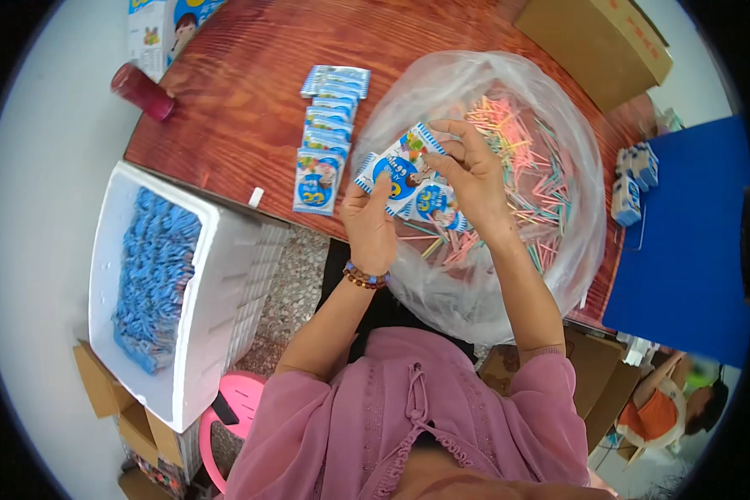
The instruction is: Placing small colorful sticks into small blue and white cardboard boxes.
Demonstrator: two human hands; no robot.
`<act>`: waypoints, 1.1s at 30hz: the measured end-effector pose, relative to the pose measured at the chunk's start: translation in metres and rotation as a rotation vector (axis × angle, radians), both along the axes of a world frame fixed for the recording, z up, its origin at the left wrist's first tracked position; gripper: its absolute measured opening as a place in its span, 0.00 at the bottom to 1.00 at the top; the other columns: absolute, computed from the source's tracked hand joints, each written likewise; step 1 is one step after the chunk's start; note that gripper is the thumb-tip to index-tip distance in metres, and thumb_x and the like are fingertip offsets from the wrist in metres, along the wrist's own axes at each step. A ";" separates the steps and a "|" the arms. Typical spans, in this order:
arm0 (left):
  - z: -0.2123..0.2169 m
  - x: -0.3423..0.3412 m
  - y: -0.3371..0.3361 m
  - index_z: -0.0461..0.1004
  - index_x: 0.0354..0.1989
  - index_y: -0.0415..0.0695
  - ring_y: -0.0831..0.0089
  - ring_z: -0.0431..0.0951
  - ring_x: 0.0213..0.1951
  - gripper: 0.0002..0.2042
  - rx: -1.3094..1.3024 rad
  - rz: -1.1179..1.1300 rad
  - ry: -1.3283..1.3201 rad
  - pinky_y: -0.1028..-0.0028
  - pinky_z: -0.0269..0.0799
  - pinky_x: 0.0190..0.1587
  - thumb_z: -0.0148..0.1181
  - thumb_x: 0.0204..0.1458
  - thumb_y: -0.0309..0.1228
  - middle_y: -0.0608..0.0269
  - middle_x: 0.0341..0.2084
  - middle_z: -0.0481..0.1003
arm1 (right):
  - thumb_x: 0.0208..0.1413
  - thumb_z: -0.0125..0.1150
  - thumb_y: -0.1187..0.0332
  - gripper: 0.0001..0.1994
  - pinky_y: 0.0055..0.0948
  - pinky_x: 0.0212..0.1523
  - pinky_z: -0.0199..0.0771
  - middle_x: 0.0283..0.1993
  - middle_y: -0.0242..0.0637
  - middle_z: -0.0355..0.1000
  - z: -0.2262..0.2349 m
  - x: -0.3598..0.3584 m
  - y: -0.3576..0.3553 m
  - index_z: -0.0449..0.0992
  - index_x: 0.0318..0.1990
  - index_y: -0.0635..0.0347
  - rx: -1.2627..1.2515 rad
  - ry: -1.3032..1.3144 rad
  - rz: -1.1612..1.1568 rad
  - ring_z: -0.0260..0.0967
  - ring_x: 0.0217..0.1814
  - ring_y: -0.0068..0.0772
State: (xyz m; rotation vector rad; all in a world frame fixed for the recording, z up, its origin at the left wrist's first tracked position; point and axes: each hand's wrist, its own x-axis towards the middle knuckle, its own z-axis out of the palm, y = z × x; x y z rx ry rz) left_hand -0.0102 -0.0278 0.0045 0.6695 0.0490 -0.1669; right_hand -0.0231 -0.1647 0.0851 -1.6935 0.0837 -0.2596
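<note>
Over the large clear plastic bag (587,196), I hold a small blue-and-white packet (402,177) slantwise between my two hands. My left hand (371,229) grips its lower left side, the thumb lying across its front. At its upper right corner, the fingers and thumb of my right hand (477,179) pinch the edge. Just beneath is another such packet (435,204); whether it rests on the sticks or is held cannot be told. The open bag holds many thin pastel sticks (517,137), pink, yellow and green. An overlapping row of like packets (317,179) lies on the table to the left.
A white foam box (211,250) full of blue packets (154,283) stands left of the red-brown table (250,92). A dark red cylinder (144,92) lies near the table's left edge. Far right are a cardboard box (596,50), a blue panel (683,233) and another person (662,408).
</note>
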 end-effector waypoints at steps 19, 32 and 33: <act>-0.042 0.012 0.100 0.66 0.58 0.43 0.59 0.61 0.60 0.26 1.711 0.384 -0.524 0.56 0.46 0.61 0.63 0.51 0.37 0.56 0.57 0.65 | 0.52 0.62 0.66 0.13 0.37 0.39 0.71 0.37 0.43 0.74 -0.028 0.012 -0.033 0.74 0.43 0.60 -0.722 0.110 0.138 0.73 0.40 0.44; -0.053 0.008 0.088 0.64 0.61 0.43 0.57 0.59 0.58 0.31 1.787 0.483 -0.508 0.55 0.46 0.61 0.66 0.49 0.41 0.53 0.53 0.65 | 0.46 0.65 0.63 0.12 0.37 0.49 0.57 0.37 0.34 0.71 -0.072 -0.031 -0.062 0.74 0.37 0.56 -1.098 0.099 0.047 0.67 0.44 0.37; -0.052 0.006 0.087 0.64 0.61 0.42 0.56 0.59 0.59 0.31 1.768 0.498 -0.510 0.54 0.45 0.61 0.66 0.49 0.40 0.53 0.53 0.65 | 0.47 0.64 0.64 0.10 0.37 0.49 0.57 0.36 0.33 0.71 -0.070 -0.034 -0.063 0.74 0.35 0.56 -1.065 0.040 0.022 0.67 0.44 0.36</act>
